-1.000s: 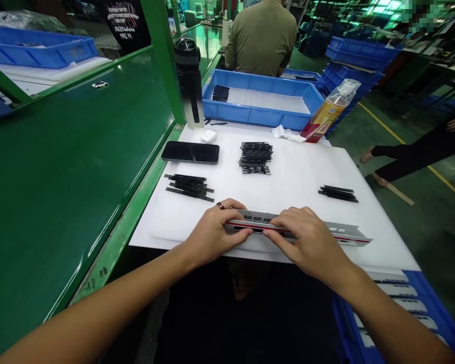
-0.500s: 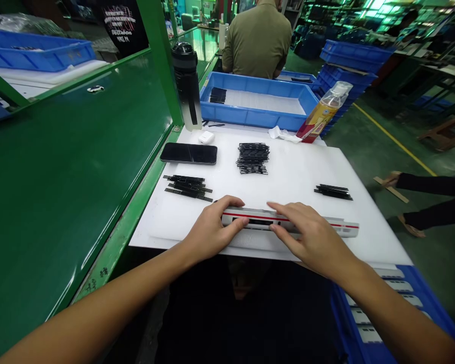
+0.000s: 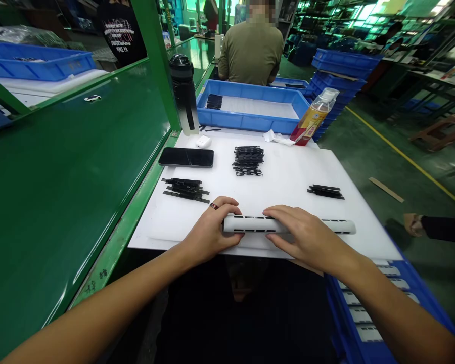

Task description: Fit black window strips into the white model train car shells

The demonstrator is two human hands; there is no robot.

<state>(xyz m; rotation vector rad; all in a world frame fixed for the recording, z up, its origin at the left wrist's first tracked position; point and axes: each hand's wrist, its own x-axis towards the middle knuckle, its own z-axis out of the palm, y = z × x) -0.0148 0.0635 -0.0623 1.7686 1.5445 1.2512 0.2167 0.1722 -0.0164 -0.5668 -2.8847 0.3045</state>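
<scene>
A long white shell point(image 3: 254, 224) with rows of dark slots lies across the front of the white work surface point(image 3: 284, 172). My left hand point(image 3: 214, 227) grips its left end, thumb on the near side and fingers on the far side. Around its middle, my right hand point(image 3: 303, 232) holds it the same way, and its right end shows beyond that hand. Several dark strips lie in a pile point(image 3: 185, 190) beyond my left hand. A stack of thin black frames point(image 3: 248, 161) sits farther back, and a smaller bundle of dark strips point(image 3: 326, 191) rests at the right.
Behind the stack are a phone point(image 3: 186, 157), a white case point(image 3: 203, 141), a dark bottle point(image 3: 183, 93), a blue tray point(image 3: 246, 121) and a tilted yellow-red bottle point(image 3: 314, 117). A blue crate point(image 3: 341, 323) with white parts stands at the lower right. A person point(image 3: 252, 53) sits ahead.
The shell has been rolled between my hands: its red-striped side has turned away and the slotted white side now faces up. The view has shifted slightly.
</scene>
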